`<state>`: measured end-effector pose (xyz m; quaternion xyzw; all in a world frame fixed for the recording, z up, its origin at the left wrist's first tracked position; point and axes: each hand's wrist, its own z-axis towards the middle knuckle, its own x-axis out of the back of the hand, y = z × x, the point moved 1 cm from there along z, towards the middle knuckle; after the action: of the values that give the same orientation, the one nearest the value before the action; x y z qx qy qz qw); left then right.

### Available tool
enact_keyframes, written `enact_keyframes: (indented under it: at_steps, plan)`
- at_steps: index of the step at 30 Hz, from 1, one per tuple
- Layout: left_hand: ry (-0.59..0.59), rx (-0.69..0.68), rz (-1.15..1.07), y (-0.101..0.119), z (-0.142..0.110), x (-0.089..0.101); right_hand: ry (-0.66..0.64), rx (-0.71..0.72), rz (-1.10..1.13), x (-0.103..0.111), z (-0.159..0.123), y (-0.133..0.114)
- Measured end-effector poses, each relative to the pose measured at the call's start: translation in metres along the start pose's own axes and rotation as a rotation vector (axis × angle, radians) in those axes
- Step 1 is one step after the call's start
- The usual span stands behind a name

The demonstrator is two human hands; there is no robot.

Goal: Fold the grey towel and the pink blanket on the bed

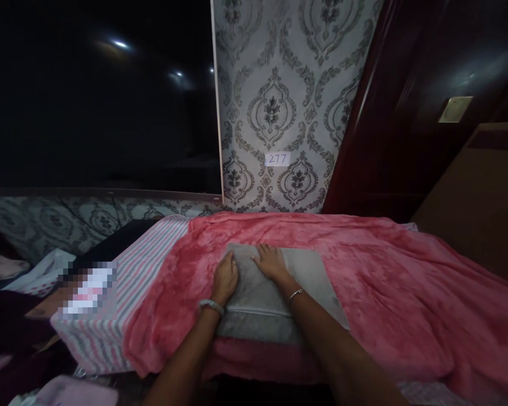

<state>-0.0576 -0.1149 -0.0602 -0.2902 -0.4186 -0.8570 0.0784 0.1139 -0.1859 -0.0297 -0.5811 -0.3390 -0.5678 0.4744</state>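
Note:
A flat grey velvety cloth (309, 282), roughly rectangular, lies on a pink plush blanket (385, 293). A pale line like a seam or fold crosses it near its front edge. My left hand (226, 276), with a beaded bracelet at the wrist, rests along the cloth's left edge with its fingers extended and close together. Flat on the upper middle of the cloth is my right hand (271, 261), fingers spread, a thin bangle on its wrist. Neither hand visibly grips the fabric. The underside of the cloth is hidden.
A striped cloth (148, 265) covers the surface left of the blanket, with a pixelated item (88, 290) on it. Behind stand a large dark screen (101, 101) and a patterned wall (275, 84) with a "277" label (277, 159). A cardboard box (478, 208) is at right.

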Motion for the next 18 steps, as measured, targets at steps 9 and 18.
enact_keyframes:
  at_steps: [9, 18]
  plan:
    - [0.099, 0.128, -0.254, -0.008, 0.009, 0.009, -0.018, -0.237, -0.013, 0.018, -0.036, 0.019]
    - [0.060, 0.095, -0.221, 0.001, 0.007, 0.013, -0.081, 0.240, 0.098, 0.002, -0.083, -0.065]
